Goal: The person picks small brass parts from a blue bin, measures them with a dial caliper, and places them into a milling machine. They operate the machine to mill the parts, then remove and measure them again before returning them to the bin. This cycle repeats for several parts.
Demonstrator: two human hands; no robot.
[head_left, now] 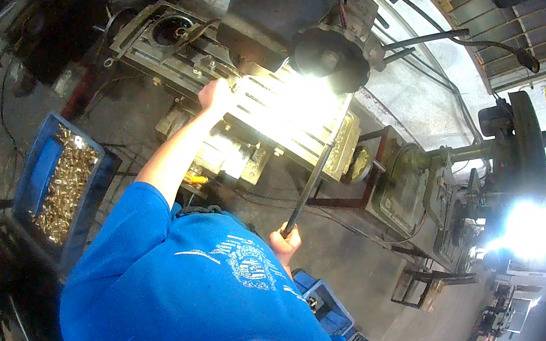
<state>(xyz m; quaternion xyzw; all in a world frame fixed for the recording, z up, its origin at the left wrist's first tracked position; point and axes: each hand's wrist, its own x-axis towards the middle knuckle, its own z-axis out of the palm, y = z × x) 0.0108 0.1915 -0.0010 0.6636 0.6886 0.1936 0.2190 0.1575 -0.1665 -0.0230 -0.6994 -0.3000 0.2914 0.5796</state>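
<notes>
My right hand (286, 241), in front of my waist, is wrapped round the black grip of a long lever (315, 177). The lever slants up to the machine head (331, 61), whose round dark housing hangs over the slotted metal machine table (182, 68). At the near edge of that table, my left hand (217, 96) is closed, with its fingers up by the machine head. Strong lamp glare hides what it holds, if anything. The middle of the table beside it is washed out in white.
To the left stands a blue bin (37, 156) with many small brass-coloured metal parts. Another blue crate (335, 315) sits at my right on the floor. Further right are a second machine (404, 185) and a small wooden stool (428, 279). A cable hangs below the table.
</notes>
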